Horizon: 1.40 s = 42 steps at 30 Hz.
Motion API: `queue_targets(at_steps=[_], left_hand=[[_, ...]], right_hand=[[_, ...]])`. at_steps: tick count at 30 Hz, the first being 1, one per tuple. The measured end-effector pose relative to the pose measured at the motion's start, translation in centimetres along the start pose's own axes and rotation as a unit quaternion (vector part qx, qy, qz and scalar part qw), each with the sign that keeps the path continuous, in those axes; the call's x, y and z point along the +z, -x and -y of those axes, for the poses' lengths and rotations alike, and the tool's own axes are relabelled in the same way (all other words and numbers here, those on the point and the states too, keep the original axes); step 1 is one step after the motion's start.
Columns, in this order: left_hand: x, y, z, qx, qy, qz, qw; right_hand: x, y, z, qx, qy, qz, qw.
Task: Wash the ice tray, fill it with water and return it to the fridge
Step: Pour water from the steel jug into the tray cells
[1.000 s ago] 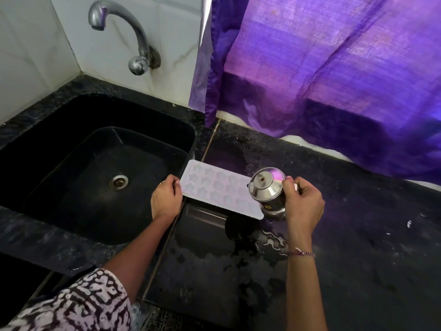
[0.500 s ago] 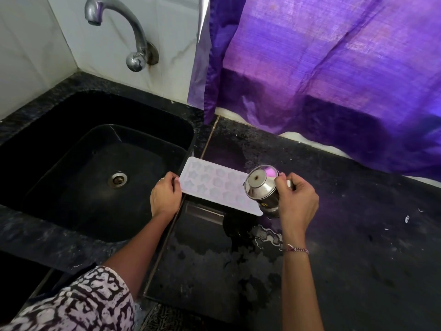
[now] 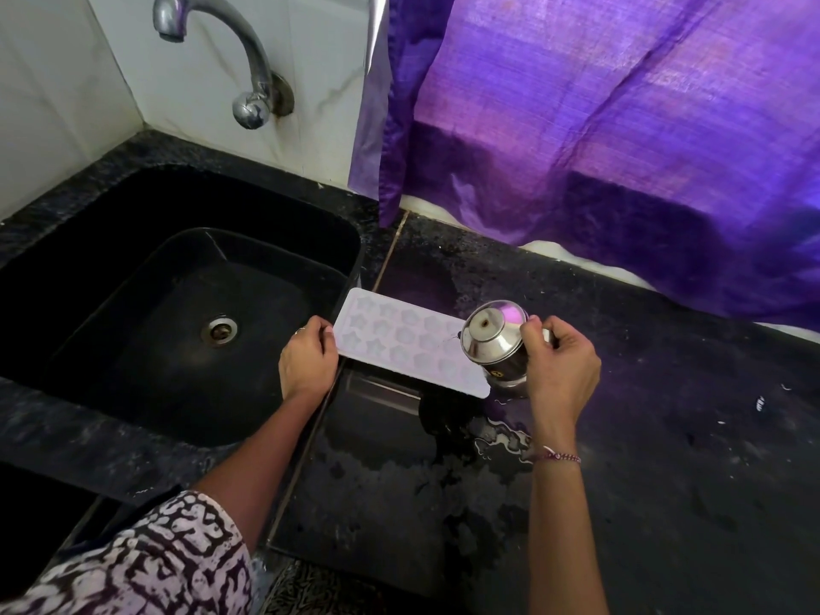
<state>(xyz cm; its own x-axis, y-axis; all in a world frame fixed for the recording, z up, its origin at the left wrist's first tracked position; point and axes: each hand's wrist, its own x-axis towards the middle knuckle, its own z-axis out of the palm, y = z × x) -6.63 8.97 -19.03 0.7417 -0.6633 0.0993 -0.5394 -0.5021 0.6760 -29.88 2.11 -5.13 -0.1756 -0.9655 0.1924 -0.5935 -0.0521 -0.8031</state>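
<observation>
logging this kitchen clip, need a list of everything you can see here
ice tray: one, white with star-shaped cells, by the sink's right edge over the counter
steel pot: one, shiny silver, lidded, over the tray's right end
sink: one, black, left side
drain: one, metal, in the sink's floor
tap: one, chrome, on the wall above the sink
counter: one, black stone, wet patch near the middle
curtain: one, purple, hanging behind the counter
bracelet: one, pinkish, on the right wrist
sleeve: one, dark and white print, bottom left
left hand: grips the tray's left end
right hand: holds the pot
</observation>
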Motion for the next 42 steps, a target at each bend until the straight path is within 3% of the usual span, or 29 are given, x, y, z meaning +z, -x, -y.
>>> queue_targets(at_steps=[27, 36, 42], left_hand=[[0.2, -0.1, 0.3, 0.003, 0.01, 0.007, 1.0], [0.2, 0.0, 0.2, 0.007, 0.008, 0.005, 1.0], [0.4, -0.1, 0.4, 0.009, 0.008, 0.004, 1.0]], right_hand=[[-1.5, 0.1, -1.1, -0.008, 0.043, -0.013, 0.999], [-2.1, 0.2, -1.4, 0.011, 0.032, -0.025, 0.999], [-3.0, -0.4, -2.6, 0.066, -0.034, -0.029, 0.997]])
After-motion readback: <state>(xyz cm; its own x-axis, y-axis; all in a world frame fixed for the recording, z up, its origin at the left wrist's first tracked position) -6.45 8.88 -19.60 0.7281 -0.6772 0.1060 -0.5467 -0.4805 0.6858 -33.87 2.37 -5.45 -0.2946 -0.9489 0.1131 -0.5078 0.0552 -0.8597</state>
